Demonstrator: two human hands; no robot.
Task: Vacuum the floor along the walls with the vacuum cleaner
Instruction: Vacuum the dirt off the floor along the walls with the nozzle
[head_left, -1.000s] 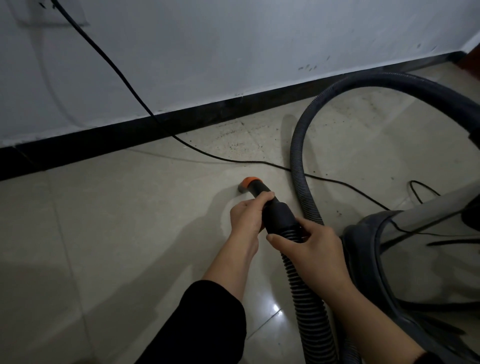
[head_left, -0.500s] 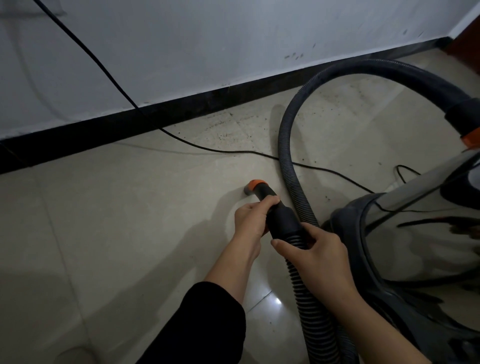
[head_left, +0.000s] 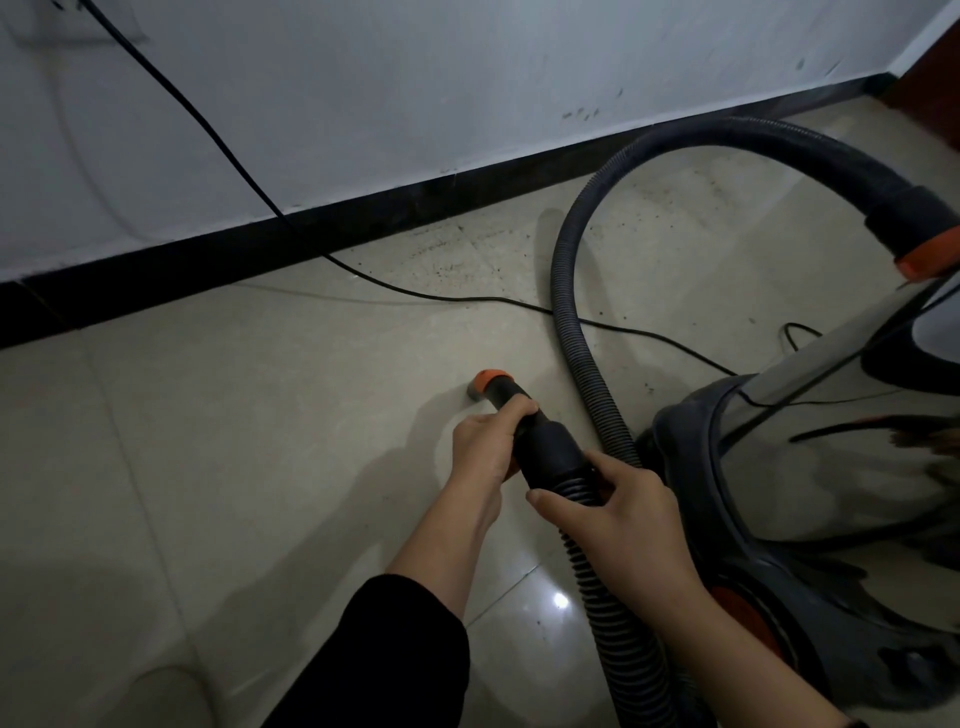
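one head-worn view looks forward and down, near the floor, wall ahead, perhaps tilted.

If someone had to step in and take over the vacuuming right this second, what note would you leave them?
Left grip holds the black nozzle just behind its orange tip; right grip holds the ribbed hose at the cuff.
Tip is down at the floor tile, apart from the baseboard. Vacuum cleaner sits on the right; power cord crosses the floor.
Done: cannot tell. Left: dark specks lie by the baseboard; work the tip along the wall.
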